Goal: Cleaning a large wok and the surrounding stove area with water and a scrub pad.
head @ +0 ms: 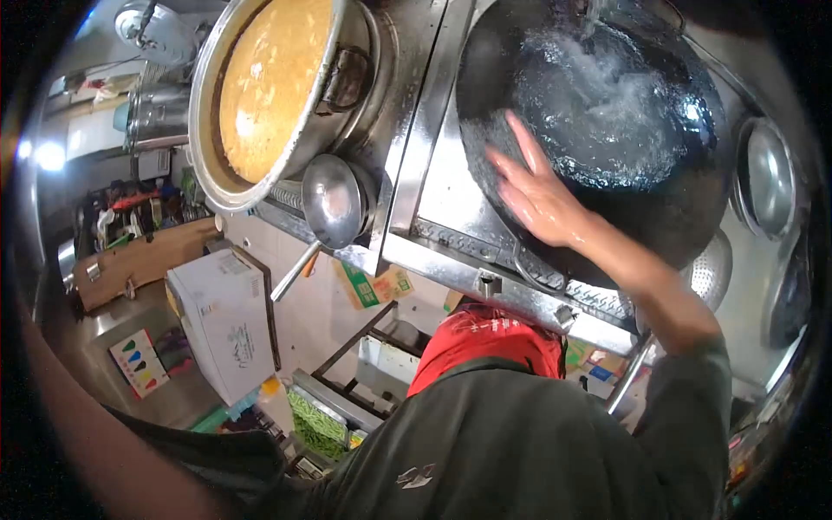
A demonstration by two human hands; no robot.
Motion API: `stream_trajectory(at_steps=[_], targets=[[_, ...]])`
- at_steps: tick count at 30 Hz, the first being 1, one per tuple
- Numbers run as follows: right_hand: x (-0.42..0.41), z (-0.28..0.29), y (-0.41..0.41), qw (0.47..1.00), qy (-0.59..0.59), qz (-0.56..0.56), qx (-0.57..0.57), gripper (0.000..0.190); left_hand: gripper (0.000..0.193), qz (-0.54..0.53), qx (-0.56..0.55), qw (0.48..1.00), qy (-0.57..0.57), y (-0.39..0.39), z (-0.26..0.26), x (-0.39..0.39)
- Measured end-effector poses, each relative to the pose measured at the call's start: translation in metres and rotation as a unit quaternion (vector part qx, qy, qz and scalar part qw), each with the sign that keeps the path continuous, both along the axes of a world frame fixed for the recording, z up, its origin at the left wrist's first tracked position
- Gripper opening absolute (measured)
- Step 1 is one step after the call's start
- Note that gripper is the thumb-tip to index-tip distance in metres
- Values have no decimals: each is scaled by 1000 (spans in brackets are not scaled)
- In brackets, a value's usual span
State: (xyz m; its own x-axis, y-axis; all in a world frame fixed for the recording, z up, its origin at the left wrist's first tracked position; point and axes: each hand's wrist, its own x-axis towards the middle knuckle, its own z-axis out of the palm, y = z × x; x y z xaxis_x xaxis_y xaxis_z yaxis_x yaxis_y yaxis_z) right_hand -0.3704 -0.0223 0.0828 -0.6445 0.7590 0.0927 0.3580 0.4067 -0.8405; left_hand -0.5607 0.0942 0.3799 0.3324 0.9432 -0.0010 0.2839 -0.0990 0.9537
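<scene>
My right hand (543, 192) is wet and holds nothing. Its fingers are spread over the near-left inner wall of a large black wok (643, 227); I cannot tell whether they touch the metal. Churning water (604, 117) fills the wok's middle, with a stream falling in at the far side. My left hand is out of view; only a blurred left forearm shows at the picture's lower left. Left of the wok stands a big metal pot (305, 140) of orange-brown liquid (273, 84). A steel ladle (333, 201) rests beside the pot, its handle jutting over the stove's front edge.
A perforated strainer (710, 273) and metal bowls (770, 175) sit right of the wok. The stove's steel front rail (442, 260) runs before my red apron (487, 341). At left are a white box (224, 325), a wooden board (149, 260) and a tray of green vegetables (315, 422).
</scene>
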Motion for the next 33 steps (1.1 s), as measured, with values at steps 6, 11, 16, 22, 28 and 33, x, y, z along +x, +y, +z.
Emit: stream_trajectory(at_steps=[6, 11, 16, 22, 28, 33], targets=[[-36, -42, 168, 921, -122, -274, 248, 51, 36, -5, -25, 999, -27, 10, -20, 0], [77, -78, 202, 860, -266, -260, 348, 52, 37, -47, -6, 996, -78, 29, -20, 24], [151, -70, 131, 853, -391, -216, 268, 63, 38, -87, 14, 987, -137, 29, -13, 46], [71, -44, 47, 855, -489, -161, -59, 63, 39, -92, 44, 980, -172, 14, 3, 43], [143, -33, 71, 887, -430, -158, -55, 48, 40, -78, 51, 977, -192, -9, 6, 15], [76, 12, 12, 843, -514, -114, -114, 55, 41, -62, 68, 967, -236, -22, 3, -7]])
